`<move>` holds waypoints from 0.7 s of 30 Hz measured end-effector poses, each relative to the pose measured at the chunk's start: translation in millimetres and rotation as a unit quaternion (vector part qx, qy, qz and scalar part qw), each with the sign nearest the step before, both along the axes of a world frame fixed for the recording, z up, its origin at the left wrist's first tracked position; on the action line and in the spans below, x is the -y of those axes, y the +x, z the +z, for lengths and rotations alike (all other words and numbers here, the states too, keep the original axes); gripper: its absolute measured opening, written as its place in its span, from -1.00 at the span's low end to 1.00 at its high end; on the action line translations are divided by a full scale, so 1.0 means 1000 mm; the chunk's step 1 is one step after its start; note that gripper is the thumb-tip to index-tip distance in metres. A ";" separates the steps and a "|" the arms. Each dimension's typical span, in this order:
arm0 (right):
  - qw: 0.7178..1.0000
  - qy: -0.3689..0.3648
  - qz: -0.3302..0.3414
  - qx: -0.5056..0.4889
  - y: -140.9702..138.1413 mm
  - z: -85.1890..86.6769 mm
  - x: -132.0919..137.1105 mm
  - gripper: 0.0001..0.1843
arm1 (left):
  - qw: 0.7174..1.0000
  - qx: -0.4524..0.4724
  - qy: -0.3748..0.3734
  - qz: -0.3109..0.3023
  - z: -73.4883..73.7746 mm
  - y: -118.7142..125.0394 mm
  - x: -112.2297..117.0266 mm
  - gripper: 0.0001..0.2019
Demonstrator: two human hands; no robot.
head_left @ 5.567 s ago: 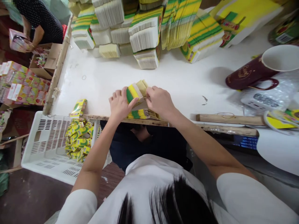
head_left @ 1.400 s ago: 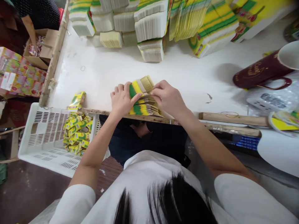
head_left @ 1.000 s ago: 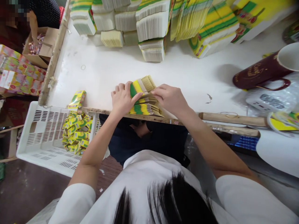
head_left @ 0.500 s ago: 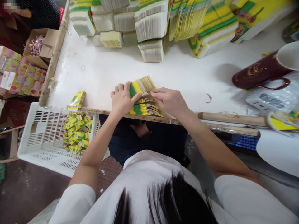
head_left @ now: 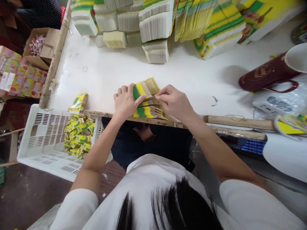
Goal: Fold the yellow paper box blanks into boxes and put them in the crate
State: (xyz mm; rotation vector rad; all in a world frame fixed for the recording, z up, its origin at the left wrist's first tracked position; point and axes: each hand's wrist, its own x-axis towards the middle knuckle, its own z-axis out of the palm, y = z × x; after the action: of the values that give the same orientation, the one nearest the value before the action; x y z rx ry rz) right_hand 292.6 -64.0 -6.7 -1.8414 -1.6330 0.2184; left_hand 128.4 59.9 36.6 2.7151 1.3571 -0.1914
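A fanned stack of flattened yellow-and-green cartons (head_left: 140, 89) lies at the table's near edge, its pale flaps spread in steps toward the right. My left hand (head_left: 125, 101) holds this stack from the left, thumb laid across the printed face and fingers bent beside it. At the right edge, my right hand (head_left: 173, 101) pinches thumb and forefinger together on a carton's edge; the other fingers are curled in. Just below lies a second fanned batch of the same cartons (head_left: 148, 112), partly covered by the upper one and close to the table rim.
Rows of stacked cartons (head_left: 155, 27) stand at the back. On the right lies a maroon mug (head_left: 266, 70) beside a plastic-wrapped device (head_left: 271, 103). A white crate (head_left: 48, 140) with folded yellow boxes (head_left: 80, 135) stands left, below a small box (head_left: 79, 101) at the table corner.
My right hand's knuckles have lifted slightly while its fingertips stay at the stack's right edge. The left hand and the cartons look unmoved.
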 end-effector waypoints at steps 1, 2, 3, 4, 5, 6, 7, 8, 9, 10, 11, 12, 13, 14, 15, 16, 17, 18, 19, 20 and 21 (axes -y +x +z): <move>1.000 0.000 0.002 0.002 0.000 0.000 0.000 -0.66 | 1.000 0.000 0.001 -0.002 0.000 0.000 0.000 -0.31; 1.000 0.000 0.003 0.004 0.000 0.000 -0.001 -0.66 | 1.000 -0.001 0.002 -0.003 0.000 0.000 0.000 -0.31; 1.000 0.000 0.003 0.005 0.000 0.000 -0.001 -0.66 | 1.000 0.000 0.002 -0.003 0.000 0.000 0.000 -0.31; 1.000 -0.001 0.003 0.005 0.000 0.000 -0.001 -0.65 | 1.000 0.001 0.002 -0.003 0.000 0.000 0.000 -0.31; 1.000 -0.001 0.004 0.003 0.001 -0.001 -0.002 -0.65 | 1.000 0.003 0.002 -0.003 0.000 0.000 0.000 -0.31; 1.000 -0.001 0.004 0.001 0.001 -0.001 -0.002 -0.65 | 1.000 0.007 0.001 -0.003 -0.001 0.000 0.000 -0.31; 1.000 -0.002 0.005 -0.001 0.001 -0.001 -0.002 -0.65 | 1.000 0.011 0.001 -0.003 -0.001 -0.001 -0.001 -0.31; 1.000 -0.004 0.006 -0.002 0.002 -0.002 -0.002 -0.65 | 1.000 0.014 0.001 -0.004 -0.001 -0.001 -0.001 -0.31; 1.000 -0.006 0.008 -0.002 0.002 -0.002 -0.003 -0.66 | 1.000 0.016 0.001 -0.006 -0.001 -0.001 -0.001 -0.30; 1.000 -0.007 0.009 -0.002 0.003 -0.002 -0.003 -0.68 | 1.000 0.016 0.001 -0.007 -0.001 -0.001 -0.001 -0.30; 1.000 -0.009 0.011 -0.003 0.004 -0.002 -0.004 -0.69 | 1.000 0.015 0.002 -0.007 -0.001 -0.001 -0.001 -0.30; 1.000 -0.010 0.013 -0.003 0.004 -0.001 -0.004 -0.71 | 1.000 0.013 0.002 -0.006 -0.001 -0.001 -0.001 -0.30; 1.000 -0.011 0.014 -0.003 0.005 -0.001 -0.005 -0.72 | 1.000 0.010 0.003 -0.005 -0.001 -0.001 -0.001 -0.30; 1.000 -0.014 0.015 -0.002 0.006 0.000 -0.006 -0.74 | 1.000 0.009 0.003 -0.004 -0.001 -0.001 -0.001 -0.30; 1.000 -0.018 0.014 -0.001 0.006 0.000 -0.006 -0.75 | 1.000 0.009 0.004 -0.004 -0.001 -0.001 -0.001 -0.30; 1.000 -0.022 0.014 0.000 0.007 0.001 -0.007 -0.76 | 1.000 0.009 0.004 -0.003 -0.001 -0.001 -0.001 -0.29; 1.000 -0.026 0.012 0.000 0.007 0.001 -0.008 -0.77 | 1.000 0.010 0.003 -0.003 -0.001 -0.001 -0.001 -0.29; 0.999 -0.030 0.011 -0.001 0.007 0.001 -0.009 -0.78 | 1.000 0.010 0.002 -0.002 -0.001 -0.001 -0.001 -0.29; 0.999 -0.033 0.010 -0.002 0.008 0.002 -0.010 -0.79 | 1.000 0.009 0.001 -0.001 -0.001 -0.001 0.000 -0.30; 0.999 -0.036 0.009 -0.004 0.008 0.002 -0.011 -0.80 | 1.000 0.007 0.000 -0.001 -0.001 -0.001 0.000 -0.30; 0.999 -0.039 0.007 -0.005 0.008 0.002 -0.011 -0.80 | 1.000 0.006 -0.001 -0.001 -0.001 0.000 0.000 -0.30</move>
State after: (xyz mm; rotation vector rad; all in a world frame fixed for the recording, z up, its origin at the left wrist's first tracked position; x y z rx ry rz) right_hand 300.2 -52.6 -4.5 -1.8844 -1.6514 0.3015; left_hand 127.9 60.3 36.1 2.7114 1.3515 -0.1775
